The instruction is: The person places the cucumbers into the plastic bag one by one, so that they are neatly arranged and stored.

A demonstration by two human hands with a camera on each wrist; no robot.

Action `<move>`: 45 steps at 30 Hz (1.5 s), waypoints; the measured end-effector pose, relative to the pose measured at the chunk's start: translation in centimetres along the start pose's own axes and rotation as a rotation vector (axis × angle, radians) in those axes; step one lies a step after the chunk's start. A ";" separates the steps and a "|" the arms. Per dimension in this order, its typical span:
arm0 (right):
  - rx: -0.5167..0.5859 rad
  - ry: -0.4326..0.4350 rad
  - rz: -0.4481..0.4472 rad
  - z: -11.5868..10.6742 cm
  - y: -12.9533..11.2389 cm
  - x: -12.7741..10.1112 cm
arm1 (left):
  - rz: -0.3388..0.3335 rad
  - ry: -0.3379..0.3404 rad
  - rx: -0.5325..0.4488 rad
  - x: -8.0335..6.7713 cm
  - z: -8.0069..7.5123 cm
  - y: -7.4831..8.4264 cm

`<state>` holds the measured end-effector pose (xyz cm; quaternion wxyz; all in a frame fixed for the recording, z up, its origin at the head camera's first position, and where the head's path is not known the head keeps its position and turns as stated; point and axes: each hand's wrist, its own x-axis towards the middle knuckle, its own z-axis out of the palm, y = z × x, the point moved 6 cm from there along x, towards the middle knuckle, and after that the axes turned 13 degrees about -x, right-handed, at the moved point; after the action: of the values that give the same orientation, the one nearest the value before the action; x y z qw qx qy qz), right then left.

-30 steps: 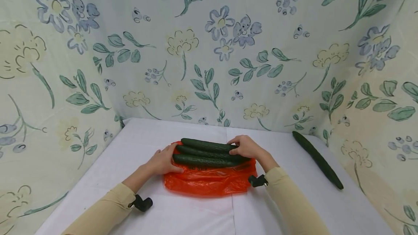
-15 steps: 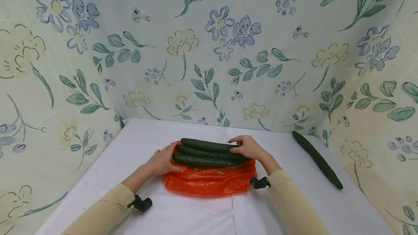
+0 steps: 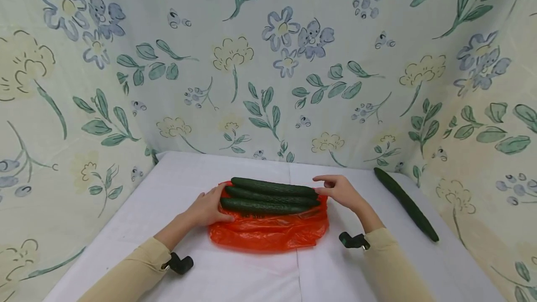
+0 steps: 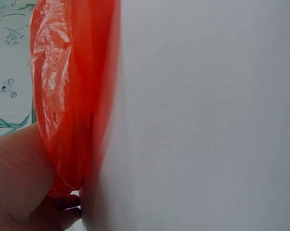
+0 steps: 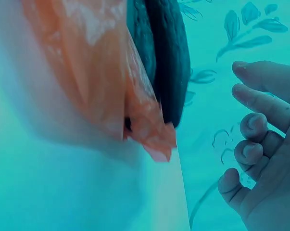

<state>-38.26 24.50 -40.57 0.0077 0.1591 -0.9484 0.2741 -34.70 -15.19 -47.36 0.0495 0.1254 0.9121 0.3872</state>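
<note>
Three dark green cucumbers (image 3: pixel 268 205) lie side by side on an orange-red plastic bag (image 3: pixel 268 236), whose front part bulges towards me. At their left end my left hand (image 3: pixel 205 209) grips the bag, thumb in front and fingers reaching round behind; the left wrist view shows the crinkled bag (image 4: pixel 58 82) against that hand (image 4: pixel 19 178). My right hand (image 3: pixel 341 193) hovers just off the right ends, holding nothing. In the right wrist view its fingers are loosely bent, apart from the bag (image 5: pixel 87 72) and cucumbers (image 5: pixel 171 62).
A single cucumber (image 3: pixel 406 204) lies slantwise near the right edge of the white-covered table (image 3: pixel 201 271). Floral cloth (image 3: pixel 268 106) hangs behind the table and along both sides. Each sleeve cuff carries a small black camera, such as the left camera (image 3: pixel 180 264).
My right hand has let go of the cucumbers' right ends and moved to the right, uncovering them. The left hand and the bag have stayed in place.
</note>
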 end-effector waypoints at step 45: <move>-0.047 0.229 0.493 -10.5 18.7 -12.8 | -0.021 -0.024 0.024 -0.1 0.2 -0.4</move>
<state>-32.57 48.69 -42.64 0.0517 -0.1087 -0.9576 0.2619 -34.66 -15.33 -47.74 0.0628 0.1212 0.9173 0.3740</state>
